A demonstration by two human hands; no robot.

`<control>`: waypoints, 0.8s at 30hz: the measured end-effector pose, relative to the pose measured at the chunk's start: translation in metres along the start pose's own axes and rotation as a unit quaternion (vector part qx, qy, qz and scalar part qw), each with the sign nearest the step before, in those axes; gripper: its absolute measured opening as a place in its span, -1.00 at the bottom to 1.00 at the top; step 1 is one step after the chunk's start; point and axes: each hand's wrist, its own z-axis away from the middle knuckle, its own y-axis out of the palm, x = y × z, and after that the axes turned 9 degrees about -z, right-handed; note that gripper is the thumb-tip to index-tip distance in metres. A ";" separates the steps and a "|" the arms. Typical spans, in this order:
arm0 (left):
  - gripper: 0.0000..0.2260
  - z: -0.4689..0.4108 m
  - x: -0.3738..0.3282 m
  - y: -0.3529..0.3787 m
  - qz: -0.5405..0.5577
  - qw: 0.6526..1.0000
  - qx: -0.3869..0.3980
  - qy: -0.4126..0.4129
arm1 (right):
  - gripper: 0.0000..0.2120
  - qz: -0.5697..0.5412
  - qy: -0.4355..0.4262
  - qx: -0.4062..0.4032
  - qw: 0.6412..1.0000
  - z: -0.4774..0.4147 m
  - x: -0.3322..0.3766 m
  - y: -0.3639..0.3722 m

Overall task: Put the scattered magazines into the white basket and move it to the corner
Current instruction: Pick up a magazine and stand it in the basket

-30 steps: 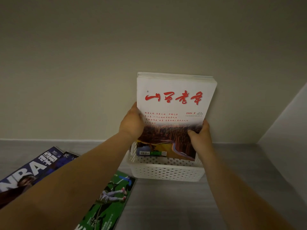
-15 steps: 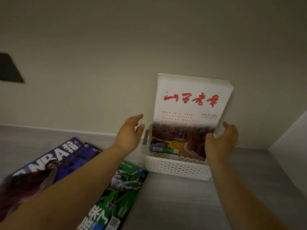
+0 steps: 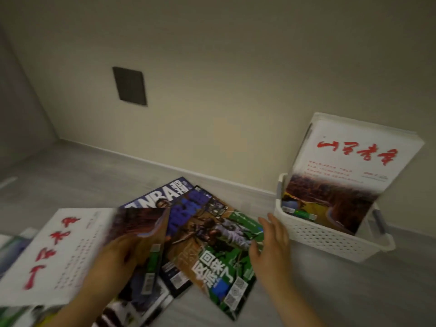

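The white perforated basket (image 3: pixel 330 241) stands on the floor at the right, near the wall. White magazines with red characters (image 3: pixel 349 166) stand upright in it. My left hand (image 3: pixel 122 253) grips the near edge of another white magazine with red characters (image 3: pixel 59 253), lifted at the lower left. My right hand (image 3: pixel 271 241) hovers with fingers spread over the right edge of a green and orange sports magazine (image 3: pixel 219 256). Dark blue NBA magazines (image 3: pixel 165 199) lie fanned beneath it.
Grey floor runs to a beige wall with a white baseboard (image 3: pixel 188 173). A dark rectangular panel (image 3: pixel 129 86) sits on the wall. More magazines (image 3: pixel 11 244) lie at the far left edge. A wall corner (image 3: pixel 54 138) is at the back left.
Both hands left the magazine standing in the basket and swung left to the scattered pile. My left hand has taken hold of a white magazine. The view panned left.
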 end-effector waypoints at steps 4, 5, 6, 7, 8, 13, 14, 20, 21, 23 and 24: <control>-0.60 0.015 0.061 -0.015 -0.135 0.986 0.009 -0.095 | -0.46 0.022 0.003 0.112 0.993 0.024 0.036 0.056; -0.56 0.016 0.072 -0.020 -0.146 0.982 0.007 -0.116 | -0.45 0.030 -0.004 0.134 0.991 0.030 0.046 0.069; -0.51 0.017 0.082 -0.025 -0.148 0.980 0.004 -0.134 | -0.44 0.033 -0.011 0.153 0.988 0.034 0.055 0.081; -0.47 0.017 0.091 -0.029 -0.151 0.978 0.006 -0.145 | -0.43 0.037 -0.014 0.174 0.984 0.038 0.063 0.092; -0.43 0.018 0.101 -0.032 -0.159 0.976 0.012 -0.146 | -0.41 0.041 -0.021 0.193 0.980 0.041 0.070 0.103; -0.39 0.014 0.142 -0.058 -0.171 0.966 0.006 -0.192 | -0.33 0.090 -0.085 0.290 0.949 0.048 0.098 0.148; -0.42 0.011 0.149 -0.064 -0.181 0.961 0.017 -0.208 | -0.36 0.105 -0.093 0.294 0.945 0.051 0.100 0.153; -0.56 -0.001 0.164 -0.081 -0.085 0.971 0.029 -0.221 | -0.55 0.221 -0.136 0.232 0.937 0.063 0.121 0.156; -0.59 -0.001 0.163 -0.083 -0.038 0.973 0.018 -0.225 | -0.55 0.234 -0.133 0.236 0.934 0.065 0.123 0.156; -0.64 -0.003 0.166 -0.090 0.100 0.963 -0.015 -0.251 | -0.51 0.190 -0.102 0.247 0.945 0.065 0.119 0.155; -0.66 -0.004 0.169 -0.096 0.188 0.943 -0.035 -0.271 | -0.48 0.175 -0.096 0.247 0.948 0.063 0.115 0.157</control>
